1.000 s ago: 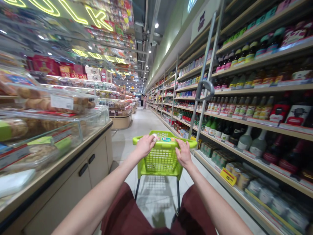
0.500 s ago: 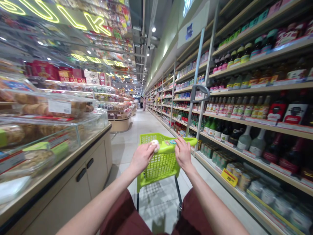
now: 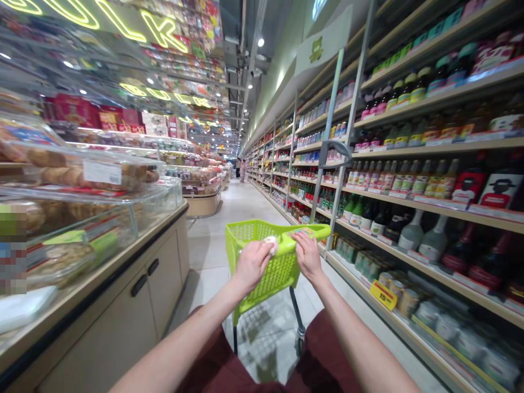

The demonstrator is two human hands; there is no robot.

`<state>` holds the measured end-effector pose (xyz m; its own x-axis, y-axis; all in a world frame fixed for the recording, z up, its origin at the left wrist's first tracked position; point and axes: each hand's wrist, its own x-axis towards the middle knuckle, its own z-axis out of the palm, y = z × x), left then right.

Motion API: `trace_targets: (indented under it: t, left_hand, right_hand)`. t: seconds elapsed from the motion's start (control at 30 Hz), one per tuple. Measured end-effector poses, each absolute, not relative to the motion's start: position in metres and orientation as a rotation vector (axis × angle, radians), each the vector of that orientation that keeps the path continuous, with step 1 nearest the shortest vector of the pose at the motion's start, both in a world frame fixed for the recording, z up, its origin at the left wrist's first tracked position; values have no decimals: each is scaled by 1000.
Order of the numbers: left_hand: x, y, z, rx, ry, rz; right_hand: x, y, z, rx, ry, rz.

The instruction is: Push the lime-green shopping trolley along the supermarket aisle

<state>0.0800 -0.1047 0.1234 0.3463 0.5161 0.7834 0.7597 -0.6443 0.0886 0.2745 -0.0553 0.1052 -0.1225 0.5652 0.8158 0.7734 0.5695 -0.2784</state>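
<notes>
A bright green plastic shopping cart (image 3: 262,273) stands in front of me, its handle (image 3: 321,232) running across at the near side. My left hand (image 3: 252,265) pinches a crumpled white tissue (image 3: 271,244) against the left part of the handle. My right hand (image 3: 308,254) is closed over the handle farther right, its fingers lying across a coloured label (image 3: 302,232) that they partly cover. Through the lattice wall, little of the basket's inside shows.
On my left runs a counter (image 3: 164,262) with packed baked goods (image 3: 106,174). Along the right stand tall shelves (image 3: 409,194) of bottles and cans, with a metal ladder (image 3: 327,136) leaning there. Between them the tiled aisle (image 3: 241,199) leads to distant people (image 3: 241,170).
My left hand with the tissue has shifted right along the handle, closer to my right hand. The cart has swung slightly, its basket showing farther left.
</notes>
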Motion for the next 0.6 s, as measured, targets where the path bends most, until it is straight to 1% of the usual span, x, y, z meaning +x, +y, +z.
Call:
trace_targets:
  t: [0.2, 0.47, 0.6]
  left_hand:
    - [95, -102, 120, -2425, -934, -1252]
    - [71, -72, 98, -2383, -1163, -1622]
    - [86, -68, 94, -2430, -1104, -1677]
  right_hand:
    - [286, -60, 105, -1214, -1668, -355]
    - [268, -71, 107, -1117, -1668, -283]
    - [271, -68, 106, -1105, -1682, -261]
